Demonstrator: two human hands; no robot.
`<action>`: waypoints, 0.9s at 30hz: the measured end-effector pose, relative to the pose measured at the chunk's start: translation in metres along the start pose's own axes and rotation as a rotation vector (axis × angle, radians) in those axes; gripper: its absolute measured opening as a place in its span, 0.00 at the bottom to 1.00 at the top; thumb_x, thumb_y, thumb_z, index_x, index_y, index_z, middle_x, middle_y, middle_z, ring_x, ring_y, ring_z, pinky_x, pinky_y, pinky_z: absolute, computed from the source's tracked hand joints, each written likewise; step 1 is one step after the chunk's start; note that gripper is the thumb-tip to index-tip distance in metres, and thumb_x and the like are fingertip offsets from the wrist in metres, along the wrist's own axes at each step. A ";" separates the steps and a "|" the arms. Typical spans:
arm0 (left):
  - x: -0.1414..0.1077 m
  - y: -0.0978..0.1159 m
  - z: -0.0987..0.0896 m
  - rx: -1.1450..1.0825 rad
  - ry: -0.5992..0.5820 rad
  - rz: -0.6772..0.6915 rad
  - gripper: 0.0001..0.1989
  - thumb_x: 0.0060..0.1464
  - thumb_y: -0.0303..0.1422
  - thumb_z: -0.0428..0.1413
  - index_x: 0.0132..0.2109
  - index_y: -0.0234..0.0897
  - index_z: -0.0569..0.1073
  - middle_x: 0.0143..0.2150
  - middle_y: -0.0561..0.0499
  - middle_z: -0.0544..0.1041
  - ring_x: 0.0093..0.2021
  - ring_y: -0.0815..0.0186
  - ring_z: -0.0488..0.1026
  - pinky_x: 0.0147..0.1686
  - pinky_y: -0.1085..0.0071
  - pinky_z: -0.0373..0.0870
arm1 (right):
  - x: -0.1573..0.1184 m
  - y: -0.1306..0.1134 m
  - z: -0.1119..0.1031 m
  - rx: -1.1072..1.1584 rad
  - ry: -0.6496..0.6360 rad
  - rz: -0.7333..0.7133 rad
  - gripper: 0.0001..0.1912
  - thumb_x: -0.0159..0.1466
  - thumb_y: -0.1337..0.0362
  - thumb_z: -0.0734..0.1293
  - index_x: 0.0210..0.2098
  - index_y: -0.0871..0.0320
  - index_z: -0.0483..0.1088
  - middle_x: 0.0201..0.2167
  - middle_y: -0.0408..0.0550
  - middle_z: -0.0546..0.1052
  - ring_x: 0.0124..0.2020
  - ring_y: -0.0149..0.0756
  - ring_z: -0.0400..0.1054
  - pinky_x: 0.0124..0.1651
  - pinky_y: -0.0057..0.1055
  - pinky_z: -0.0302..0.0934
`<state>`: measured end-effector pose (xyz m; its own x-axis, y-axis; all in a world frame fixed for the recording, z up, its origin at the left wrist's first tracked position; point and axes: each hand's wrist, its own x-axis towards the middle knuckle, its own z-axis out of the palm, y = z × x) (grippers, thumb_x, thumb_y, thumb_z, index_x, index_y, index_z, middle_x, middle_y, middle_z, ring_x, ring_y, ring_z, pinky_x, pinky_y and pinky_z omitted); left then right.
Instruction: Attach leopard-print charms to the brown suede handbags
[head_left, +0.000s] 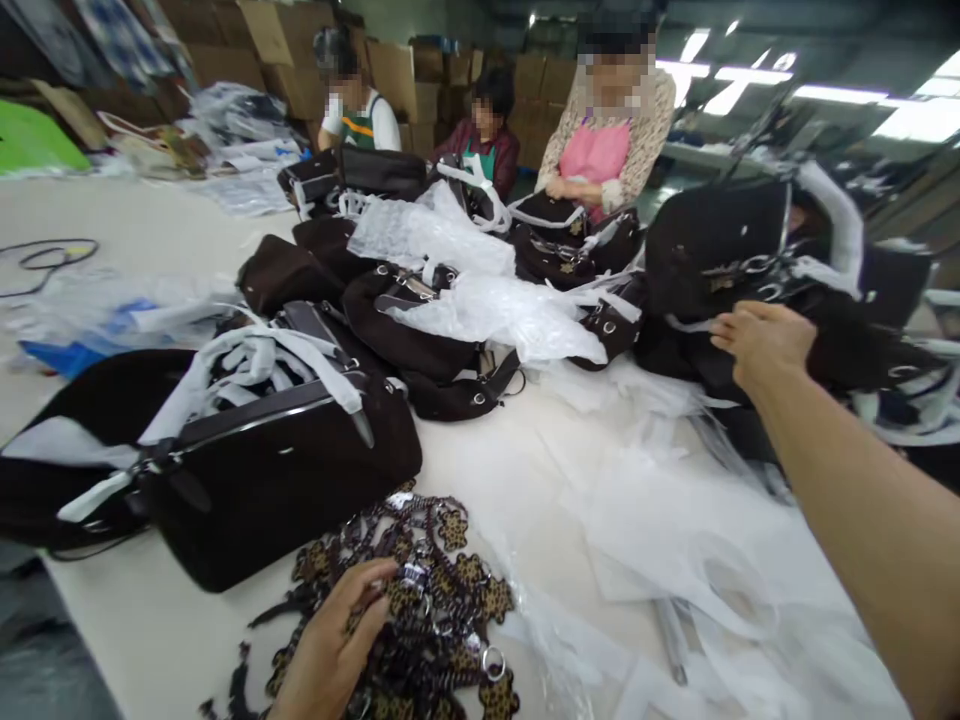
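Observation:
A tangled heap of bag charms (450, 590), with leopard-print flower pieces, dark cords and metal rings, lies at the table's near edge. My left hand (337, 635) is over its left side, thumb and fingers apart and curved, with nothing visibly held. Out at the right, my right hand (772, 345) has its fingers closed at the front of a dark handbag (712, 235), where a thin pale strip shows beside the fingertips. That bag's handle is wrapped in white. Left of the charms stands another dark handbag (285, 490) with white-wrapped straps on top.
More dark bags (420, 320) and clear plastic wrapping (510, 315) fill the table's middle. White sheets (645, 500) spread in front of me. Three people sit or stand across the table, one in a pink apron (596, 152). Cardboard boxes (292, 40) are stacked behind.

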<state>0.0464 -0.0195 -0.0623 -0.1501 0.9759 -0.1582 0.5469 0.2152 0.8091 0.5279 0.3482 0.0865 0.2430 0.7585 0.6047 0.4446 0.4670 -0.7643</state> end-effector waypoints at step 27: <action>0.282 0.089 0.102 0.845 -0.006 0.419 0.15 0.59 0.20 0.43 0.44 0.29 0.74 0.43 0.38 0.77 0.48 0.55 0.72 0.50 0.58 0.63 | -0.439 0.018 0.047 -0.742 -0.643 -0.285 0.30 0.67 0.58 0.62 0.67 0.52 0.53 0.66 0.48 0.61 0.65 0.46 0.57 0.65 0.46 0.51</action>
<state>0.1371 0.2788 -0.0925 0.1968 0.9793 0.0482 0.9718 -0.2013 0.1228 0.3885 0.0452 -0.2035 -0.3670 0.8655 0.3409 0.8883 0.4349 -0.1476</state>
